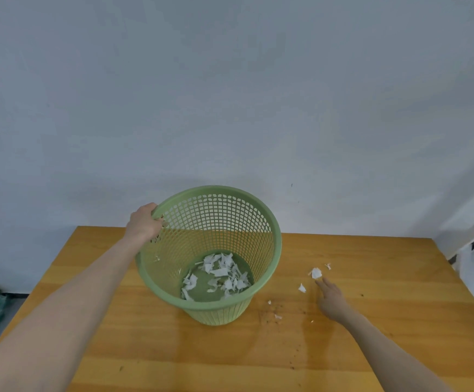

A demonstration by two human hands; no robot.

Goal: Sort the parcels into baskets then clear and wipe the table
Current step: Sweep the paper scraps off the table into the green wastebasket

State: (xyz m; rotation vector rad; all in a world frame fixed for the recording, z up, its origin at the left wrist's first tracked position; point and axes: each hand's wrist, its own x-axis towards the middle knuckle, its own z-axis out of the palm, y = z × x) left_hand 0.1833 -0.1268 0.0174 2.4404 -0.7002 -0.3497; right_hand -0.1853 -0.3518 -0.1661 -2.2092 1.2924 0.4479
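Basket (219,314) on wooden table (145,349) by grey wall (230,94): left fingers (151,207) clamp rim, right fingers (323,282) straight near scraps (316,273).

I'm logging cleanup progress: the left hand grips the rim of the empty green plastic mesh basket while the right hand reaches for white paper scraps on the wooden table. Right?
Not empty: the head view shows torn white paper pieces in the green plastic mesh basket. The rest holds: left hand grips its rim, right hand reaches for white paper scraps on the wooden table.
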